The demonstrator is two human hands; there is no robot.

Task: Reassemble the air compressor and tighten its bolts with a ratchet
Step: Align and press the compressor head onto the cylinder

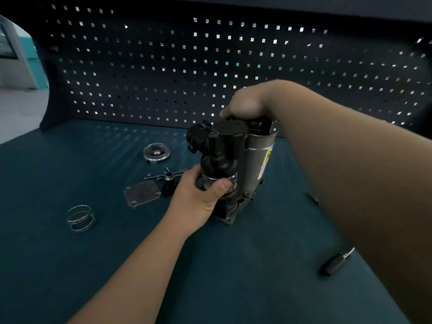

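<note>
Head view: the air compressor (230, 160) stands on end on the mat (210, 272), our left hand (201, 197) wrapped round its lower barrel and our right hand (245, 105) clamped over its top. We judge it heavy, rigid and tippy, best held by the body. A plate (142, 193) and a spring (81, 218) lie to the left; open room lies nearer us.

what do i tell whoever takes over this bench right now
Left hand grips the compressor low on its black body; right hand grips its top. It stands upright on the bench.
Loose to its left: square plate, spring, round disc, bolts.
Black-handled tool lies to the right, untouched.
Left: fit the loose parts, then tighten the bolts.
</note>
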